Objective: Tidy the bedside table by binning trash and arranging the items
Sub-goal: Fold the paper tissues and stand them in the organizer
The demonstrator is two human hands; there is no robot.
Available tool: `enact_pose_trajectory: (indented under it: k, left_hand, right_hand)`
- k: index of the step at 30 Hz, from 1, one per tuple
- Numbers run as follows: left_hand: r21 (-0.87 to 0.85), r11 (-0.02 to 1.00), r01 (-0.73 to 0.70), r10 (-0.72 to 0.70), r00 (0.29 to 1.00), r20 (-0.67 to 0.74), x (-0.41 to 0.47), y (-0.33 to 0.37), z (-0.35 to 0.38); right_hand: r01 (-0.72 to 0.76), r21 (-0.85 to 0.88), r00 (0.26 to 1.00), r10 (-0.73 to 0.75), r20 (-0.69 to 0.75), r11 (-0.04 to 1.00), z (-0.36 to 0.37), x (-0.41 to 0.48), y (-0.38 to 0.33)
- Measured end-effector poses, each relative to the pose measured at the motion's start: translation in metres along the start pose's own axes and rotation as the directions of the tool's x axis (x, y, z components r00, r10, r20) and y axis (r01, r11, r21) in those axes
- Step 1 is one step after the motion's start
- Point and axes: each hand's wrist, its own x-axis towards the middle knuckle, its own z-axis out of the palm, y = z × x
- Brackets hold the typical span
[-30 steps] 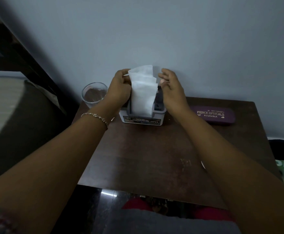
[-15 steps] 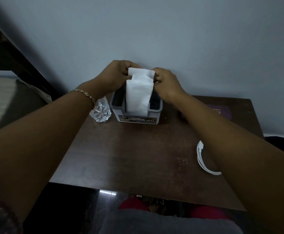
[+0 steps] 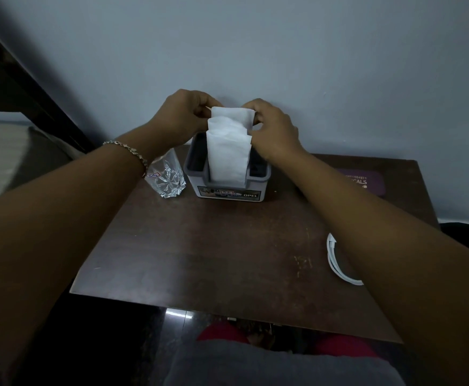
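White tissues [image 3: 229, 151] upright in grey holder [image 3: 227, 188] — left hand [image 3: 184, 114], right hand [image 3: 272, 126] pinching top edges.

Dark brown wooden bedside table [image 3: 227, 260] set against a pale wall, top scuffed toward the front right. Directly on it, along the back edge — a cut-glass tumbler [image 3: 168, 176] at left, just beside a grey-and-white tissue holder [image 3: 229, 190] marked OPEL, standing upright. Far right rear, a purple spectacle case [image 3: 367, 181], partly hidden. Near the right edge — a coiled white cable [image 3: 336, 260], well apart from the holder
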Motion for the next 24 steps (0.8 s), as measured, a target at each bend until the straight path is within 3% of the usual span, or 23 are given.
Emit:
enact_pose_trajectory:
  k: [5, 9, 11, 16, 19, 24]
  left_hand:
    - [-0.028, 0.998, 0.05, -0.049, 0.999, 0.005, -0.003, 0.001, -0.006]
    - [-0.063, 0.997, 0.044, -0.058, 0.966, -0.25, -0.022, 0.008, -0.014]
    - [0.039, 0.999, -0.015, 0.027, 0.947, -0.32, -0.035, 0.015, -0.008]
    - [0.245, 0.959, -0.142, 0.184, 0.971, -0.154, -0.045, 0.02, 0.013]
    - [0.246, 0.96, -0.134, 0.179, 0.968, -0.174, -0.039, 0.015, 0.015]
    - [0.277, 0.952, -0.132, 0.182, 0.97, -0.162, -0.027, 0.011, 0.009]
  right_hand:
    - [-0.051, 0.13, 0.998, 0.045, 0.043, 0.99, -0.003, 0.002, -0.001]
    - [-0.002, 0.168, 0.999, -0.005, 0.044, 0.986, -0.01, -0.003, 0.0]
    - [0.059, 0.124, 0.996, -0.067, 0.059, 0.991, -0.012, -0.001, -0.001]
    - [0.07, 0.069, 0.992, -0.076, 0.104, 0.995, -0.017, 0.012, -0.016]
    - [0.077, 0.024, 0.993, -0.079, 0.092, 0.997, -0.02, 0.018, -0.011]
    - [0.074, 0.122, 0.978, -0.096, 0.188, 0.99, -0.025, 0.015, -0.009]
